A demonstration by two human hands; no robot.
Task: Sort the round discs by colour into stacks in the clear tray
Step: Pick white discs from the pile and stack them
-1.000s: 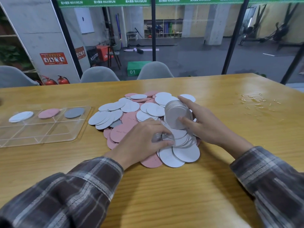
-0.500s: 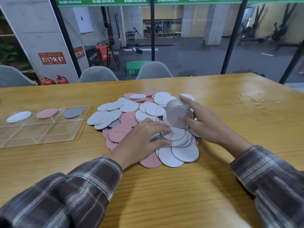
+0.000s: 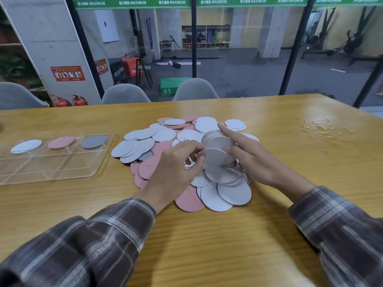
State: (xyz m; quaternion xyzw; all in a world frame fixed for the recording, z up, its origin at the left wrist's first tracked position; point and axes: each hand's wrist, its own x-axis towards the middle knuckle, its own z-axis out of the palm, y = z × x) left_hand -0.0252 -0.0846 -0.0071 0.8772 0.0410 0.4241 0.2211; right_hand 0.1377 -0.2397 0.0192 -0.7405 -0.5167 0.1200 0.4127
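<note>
Right hand [image 3: 255,160]: curled round a stack of white discs [image 3: 217,139] tipped on its side, pointer finger straight along the top.
Left hand [image 3: 174,170]: pinching the edge of a single white disc [image 3: 214,156] at the near face of that stack.
Pile [image 3: 157,137]: white, pink and grey discs spread on the counter [image 3: 207,245] under both hands.
Clear tray [image 3: 62,172]: off to the left; flat white disc [image 3: 26,146], pink disc [image 3: 61,142], grey disc [image 3: 93,141] in its back row.

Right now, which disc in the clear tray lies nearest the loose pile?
The grey round disc, rightmost; the white disc and pink disc sit farther left.
</note>
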